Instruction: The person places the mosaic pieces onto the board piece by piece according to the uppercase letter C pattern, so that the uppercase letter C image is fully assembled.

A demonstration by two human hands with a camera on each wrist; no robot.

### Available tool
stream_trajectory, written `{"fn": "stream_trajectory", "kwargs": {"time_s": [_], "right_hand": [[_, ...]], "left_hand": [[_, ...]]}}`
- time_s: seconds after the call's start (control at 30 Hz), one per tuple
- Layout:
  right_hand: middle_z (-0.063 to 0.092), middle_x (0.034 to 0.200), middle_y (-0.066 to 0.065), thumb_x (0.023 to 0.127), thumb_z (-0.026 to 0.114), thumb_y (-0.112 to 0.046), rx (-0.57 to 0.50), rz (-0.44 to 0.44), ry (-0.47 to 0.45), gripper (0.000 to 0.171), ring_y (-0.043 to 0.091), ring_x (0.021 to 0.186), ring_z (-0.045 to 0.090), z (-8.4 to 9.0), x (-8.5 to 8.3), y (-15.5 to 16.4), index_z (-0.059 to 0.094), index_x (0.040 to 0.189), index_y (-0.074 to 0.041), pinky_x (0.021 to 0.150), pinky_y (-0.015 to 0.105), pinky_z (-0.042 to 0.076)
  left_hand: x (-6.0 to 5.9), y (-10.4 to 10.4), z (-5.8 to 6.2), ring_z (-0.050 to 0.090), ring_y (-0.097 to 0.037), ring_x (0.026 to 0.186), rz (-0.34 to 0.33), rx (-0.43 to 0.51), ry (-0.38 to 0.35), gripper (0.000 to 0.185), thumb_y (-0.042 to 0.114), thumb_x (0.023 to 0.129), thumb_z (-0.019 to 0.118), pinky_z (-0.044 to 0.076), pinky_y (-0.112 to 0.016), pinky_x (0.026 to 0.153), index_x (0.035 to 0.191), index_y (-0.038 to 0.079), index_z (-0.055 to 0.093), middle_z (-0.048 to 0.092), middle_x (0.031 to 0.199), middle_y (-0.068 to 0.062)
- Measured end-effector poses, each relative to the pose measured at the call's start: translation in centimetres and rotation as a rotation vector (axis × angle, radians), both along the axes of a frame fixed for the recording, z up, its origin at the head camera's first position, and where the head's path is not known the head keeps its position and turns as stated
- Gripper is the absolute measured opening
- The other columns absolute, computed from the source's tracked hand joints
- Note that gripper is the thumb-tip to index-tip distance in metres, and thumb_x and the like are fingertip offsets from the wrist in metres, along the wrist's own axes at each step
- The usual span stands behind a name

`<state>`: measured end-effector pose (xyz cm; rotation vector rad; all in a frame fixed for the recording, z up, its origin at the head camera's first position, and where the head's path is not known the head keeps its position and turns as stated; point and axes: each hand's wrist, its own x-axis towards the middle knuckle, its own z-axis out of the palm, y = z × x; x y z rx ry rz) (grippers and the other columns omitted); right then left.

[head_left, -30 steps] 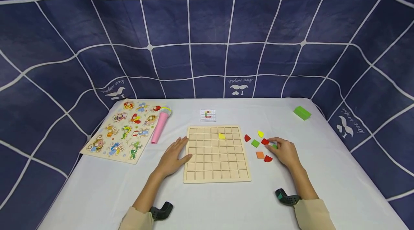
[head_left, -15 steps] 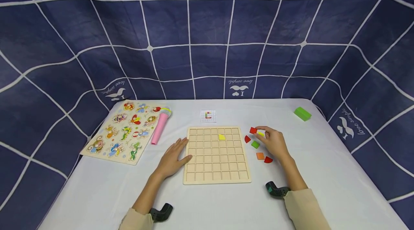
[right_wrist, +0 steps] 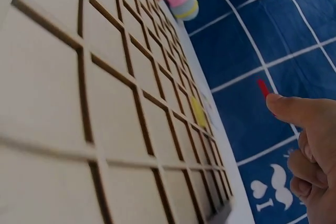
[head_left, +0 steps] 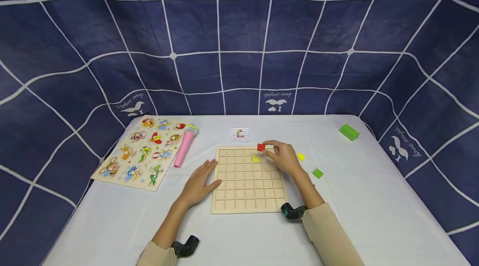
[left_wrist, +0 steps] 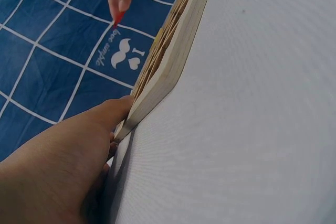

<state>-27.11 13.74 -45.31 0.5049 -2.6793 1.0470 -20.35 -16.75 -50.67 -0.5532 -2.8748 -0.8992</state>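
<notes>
Between thumb and fingertips, my right hand [head_left: 286, 158] pinches a red square tile [head_left: 260, 147] above the far edge of the wooden grid board [head_left: 245, 183]. The right wrist view shows the red tile [right_wrist: 263, 87] edge-on at the thumb tip. One yellow tile [head_left: 256, 158] lies in a cell of the upper rows, just below the held tile. My left hand [head_left: 198, 185] rests at the board's left edge, fingers straight. In the left wrist view, the left thumb [left_wrist: 118, 109] touches the top of that edge; the other fingers are mostly hidden.
Right of the board lie a yellow tile [head_left: 301, 156] and a green tile [head_left: 317, 173]; my right arm covers others. A pattern card [head_left: 240, 134] lies behind the board. Left are a pink toy microphone [head_left: 184, 148] and an insect puzzle [head_left: 144, 149]. A green block [head_left: 349, 132] stands far right.
My right hand has picked the red square tile from the loose pieces and carried it left, over the board's far edge. The left hand has stayed in place.
</notes>
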Motion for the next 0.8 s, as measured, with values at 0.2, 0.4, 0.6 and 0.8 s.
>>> {"fn": "stream_trajectory", "kwargs": {"time_s": [0.2,0.4,0.6,0.8], "right_hand": [[0.029,0.048,-0.006,0.083,0.07,-0.025,0.021,0.048,-0.031,0.029,0.007,0.044,0.022,-0.8,-0.3,-2.3,0.068,0.109,-0.011,0.04,0.022,0.021],[0.031,0.048,-0.007,0.083,0.07,-0.028,0.068,0.079,-0.076,0.03,0.007,0.043,0.023,-1.7,-0.3,-3.5,0.069,0.108,-0.011,0.04,0.022,0.022],[0.033,0.047,-0.007,0.083,0.07,-0.026,0.105,0.097,-0.092,0.028,0.007,0.044,0.024,-2.7,-0.4,-3.8,0.069,0.107,-0.013,0.042,0.023,0.024],[0.037,0.049,-0.007,0.082,0.071,-0.024,0.127,0.092,-0.062,0.024,0.007,0.046,0.028,-3.1,-0.5,-3.8,0.071,0.104,-0.015,0.045,0.025,0.029]], "left_hand": [[0.0,-0.1,0.0,0.019,-0.027,0.138,0.002,0.003,0.001,0.067,0.041,0.09,0.056,0.014,-0.044,0.111,0.143,0.008,0.033,0.03,0.148,-0.008],[0.1,-0.1,-0.1,0.019,-0.028,0.138,0.004,0.004,0.003,0.067,0.041,0.09,0.056,0.014,-0.044,0.111,0.143,0.008,0.033,0.03,0.148,-0.008],[0.0,-0.1,-0.3,0.018,-0.027,0.138,0.001,0.002,0.0,0.068,0.043,0.09,0.055,0.013,-0.043,0.112,0.144,0.008,0.033,0.029,0.148,-0.008],[-0.1,-0.1,-0.4,0.018,-0.027,0.138,-0.002,0.0,0.002,0.068,0.043,0.09,0.055,0.013,-0.043,0.112,0.144,0.009,0.032,0.029,0.148,-0.007]]}}
